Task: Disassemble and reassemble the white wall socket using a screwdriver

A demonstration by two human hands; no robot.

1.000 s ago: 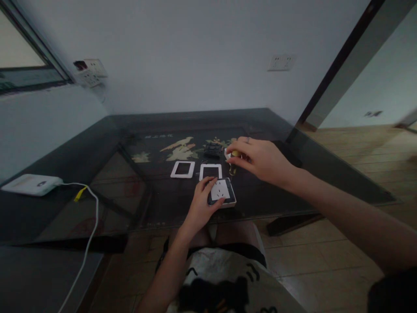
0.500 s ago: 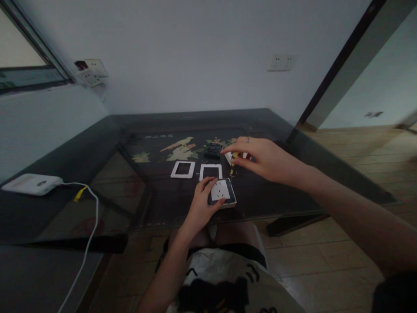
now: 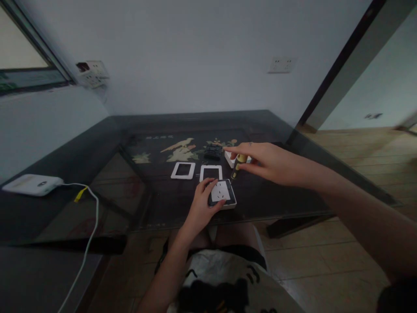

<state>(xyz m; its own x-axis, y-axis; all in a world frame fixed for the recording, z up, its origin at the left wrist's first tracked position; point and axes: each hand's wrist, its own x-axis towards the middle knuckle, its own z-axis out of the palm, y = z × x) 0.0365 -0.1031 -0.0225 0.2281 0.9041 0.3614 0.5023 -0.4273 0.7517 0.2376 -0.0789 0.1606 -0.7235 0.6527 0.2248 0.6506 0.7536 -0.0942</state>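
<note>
Near the front edge of the table, my left hand (image 3: 206, 198) grips a wall socket (image 3: 220, 191) with a white face and a dark surround, seated on a white box. My right hand (image 3: 257, 161) holds a yellow and black screwdriver (image 3: 239, 166) by its handle, above and to the right of the socket. The screwdriver leans, its lower end close to the socket's upper right corner; whether the tip touches a screw is too small to tell. Just behind the socket lies a white frame (image 3: 211, 168), partly covered by my left fingers.
Another white frame (image 3: 183, 171) lies to the left. A black part (image 3: 213, 151) sits farther back, and a white box (image 3: 229, 159) is partly behind my right hand. At far left are a white device (image 3: 32, 184) and its white cable (image 3: 97, 208).
My right hand has shifted slightly right and down, and the screwdriver's handle now tilts more to the right. My left hand and the socket stay in place.
</note>
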